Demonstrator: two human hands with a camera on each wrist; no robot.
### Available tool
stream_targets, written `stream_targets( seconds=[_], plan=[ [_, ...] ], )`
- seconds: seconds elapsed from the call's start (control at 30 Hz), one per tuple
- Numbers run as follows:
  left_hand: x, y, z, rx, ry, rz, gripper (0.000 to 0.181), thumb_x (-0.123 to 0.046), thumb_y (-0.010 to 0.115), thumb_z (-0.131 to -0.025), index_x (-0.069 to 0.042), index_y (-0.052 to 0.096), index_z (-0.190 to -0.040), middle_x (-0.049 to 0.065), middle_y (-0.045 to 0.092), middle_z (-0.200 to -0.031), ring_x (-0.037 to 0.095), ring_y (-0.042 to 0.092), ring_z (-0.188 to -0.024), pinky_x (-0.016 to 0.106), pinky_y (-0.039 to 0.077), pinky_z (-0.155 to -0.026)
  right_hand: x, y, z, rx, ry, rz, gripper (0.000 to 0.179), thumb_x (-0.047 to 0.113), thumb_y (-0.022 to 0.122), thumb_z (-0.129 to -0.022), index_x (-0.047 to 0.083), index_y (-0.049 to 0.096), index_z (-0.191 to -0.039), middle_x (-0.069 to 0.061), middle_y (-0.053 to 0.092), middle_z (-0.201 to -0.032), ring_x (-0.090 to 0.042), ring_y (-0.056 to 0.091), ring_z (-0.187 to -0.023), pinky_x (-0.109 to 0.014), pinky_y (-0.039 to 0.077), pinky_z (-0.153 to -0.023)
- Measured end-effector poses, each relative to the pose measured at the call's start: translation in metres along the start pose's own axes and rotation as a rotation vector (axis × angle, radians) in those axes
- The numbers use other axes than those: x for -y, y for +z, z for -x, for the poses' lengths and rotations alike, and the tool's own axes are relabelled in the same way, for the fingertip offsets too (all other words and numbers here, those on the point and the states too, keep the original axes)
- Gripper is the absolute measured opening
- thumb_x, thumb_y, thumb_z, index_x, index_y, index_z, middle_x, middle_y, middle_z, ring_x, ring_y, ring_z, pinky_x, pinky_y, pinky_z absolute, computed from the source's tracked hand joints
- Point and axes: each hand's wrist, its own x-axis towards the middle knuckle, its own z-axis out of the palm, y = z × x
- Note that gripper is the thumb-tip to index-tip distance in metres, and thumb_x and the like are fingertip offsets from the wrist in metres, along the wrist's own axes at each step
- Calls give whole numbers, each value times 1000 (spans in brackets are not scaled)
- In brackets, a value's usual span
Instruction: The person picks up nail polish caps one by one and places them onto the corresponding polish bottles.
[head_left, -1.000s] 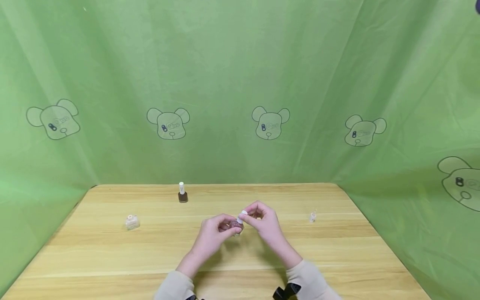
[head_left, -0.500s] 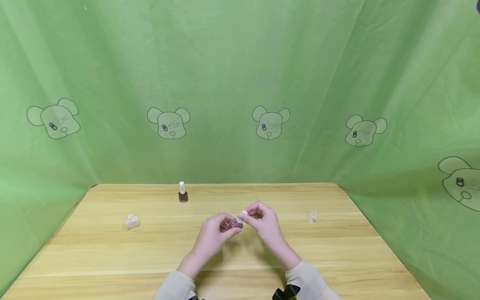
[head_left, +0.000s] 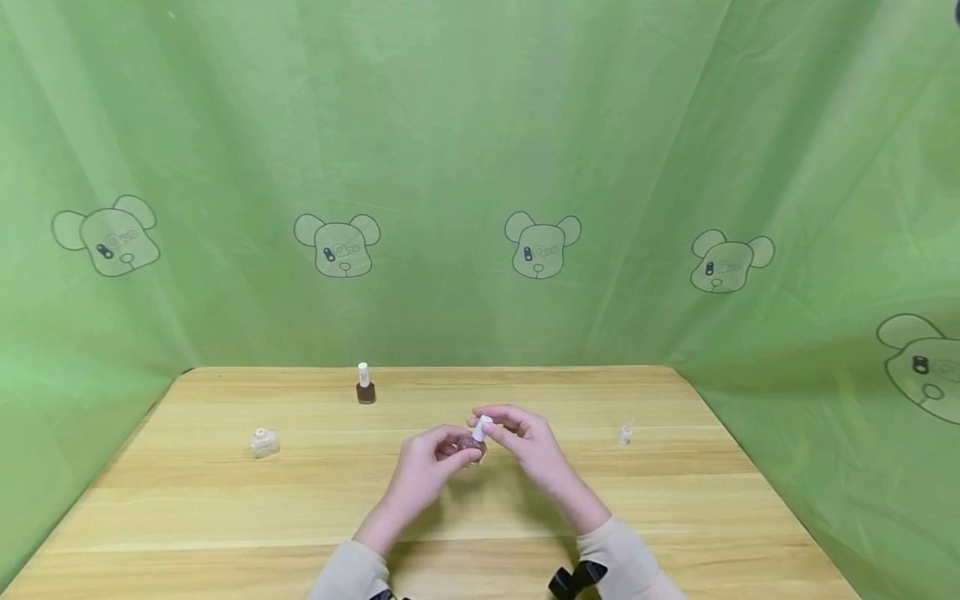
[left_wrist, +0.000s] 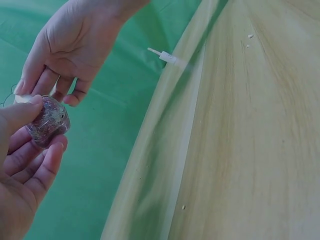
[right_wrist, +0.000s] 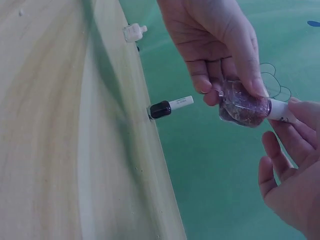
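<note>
My left hand grips a small clear glass nail polish bottle with glittery reddish-purple polish in it, thumb on one side and fingers on the other. The bottle is held above the table, tilted a little. On its neck sits a white cap, which my right hand pinches between thumb and fingers. In the right wrist view the cap lies against the bottle's neck, its end partly covered by the right fingertips. The left thumb hides part of the glass in the left wrist view.
A dark nail polish bottle with a white cap stands at the back left. Left on the wooden table is an uncapped clear bottle. A white cap with its brush up stands at the right. Green curtains surround the table.
The right fingers have shifted on the white cap, uncovering more of it, and the right index finger now reaches further over it. The left hand and bottle have barely moved.
</note>
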Motion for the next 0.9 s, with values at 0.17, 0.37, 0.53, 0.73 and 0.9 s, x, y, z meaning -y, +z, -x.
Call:
stream_targets(
  seconds=[0.17, 0.37, 0.53, 0.73, 0.9],
  plan=[
    [2, 0, -1, 18, -21, 20, 35, -29, 74, -83, -5, 70, -107, 10, 74, -94, 10, 67, -77, 17, 56, -71, 4, -4, 1, 22, 22, 0, 32, 18, 61, -96, -1, 63, -121, -22, 68, -117, -4, 67, -101, -21, 52, -93],
    [1, 0, -1, 29, -24, 1, 36, -30, 75, -83, -4, 69, -107, 10, 74, -93, 10, 66, -78, 16, 55, -71, 6, -2, 1, -59, 44, 89, 26, 17, 66, -92, 1, 68, -112, -19, 72, -107, -3, 65, -88, -20, 50, -79],
    [-3, 2, 1, 10, 9, -42, 34, -28, 77, -81, -4, 70, -104, 7, 73, -89, 6, 64, -74, 16, 55, -69, 7, 2, 1, -170, 102, 118, 20, 16, 74, -85, 3, 70, -99, -12, 72, -90, -7, 57, -73, -19, 47, -67],
    [-5, 6, 4, -40, 84, -103, 29, -24, 78, -80, -5, 70, -99, 4, 72, -84, 3, 60, -70, 17, 55, -65, 5, 9, 2, -290, 124, 75, 21, 13, 80, -78, -1, 68, -88, 5, 63, -71, -6, 54, -63, -18, 46, -58],
    [-5, 9, 6, -90, 133, -149, 25, -22, 79, -79, -6, 69, -97, 2, 70, -83, 3, 58, -69, 16, 53, -62, 6, 12, 2, -353, 142, 84, 22, 12, 83, -75, -1, 67, -83, 4, 62, -66, -7, 53, -60, -17, 44, -55]
  ],
)
